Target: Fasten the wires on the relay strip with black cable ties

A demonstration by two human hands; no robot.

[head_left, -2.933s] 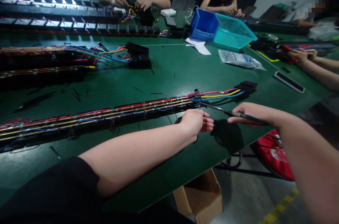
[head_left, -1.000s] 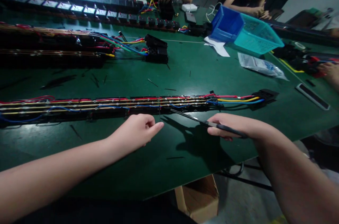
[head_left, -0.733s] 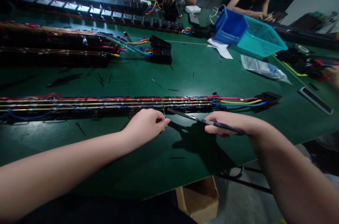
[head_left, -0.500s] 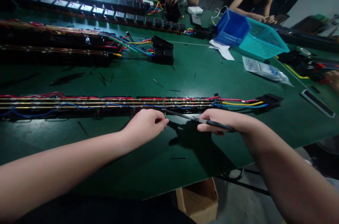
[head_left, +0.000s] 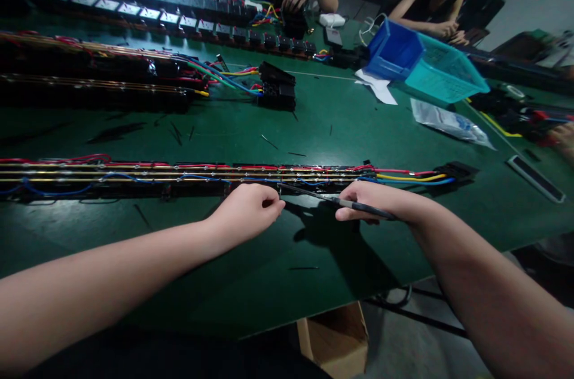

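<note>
A long black strip with brass rails and red, blue and yellow wires lies across the green table in front of me. It ends at the right in a black connector block. My left hand is closed in a pinch at the strip's near edge, on something too small to make out. My right hand grips dark-handled scissors. Their thin blades point left and the tip reaches my left fingertips.
Further wired strips and a row of socket strips lie at the back left. A blue bin, a teal basket and a plastic bag sit at the right. Other people work across the table. A cardboard box stands below the edge.
Both hands have shifted left along the strip. My left hand closed into a pinch at the strip's edge, and the scissors came in until their tip met it.
</note>
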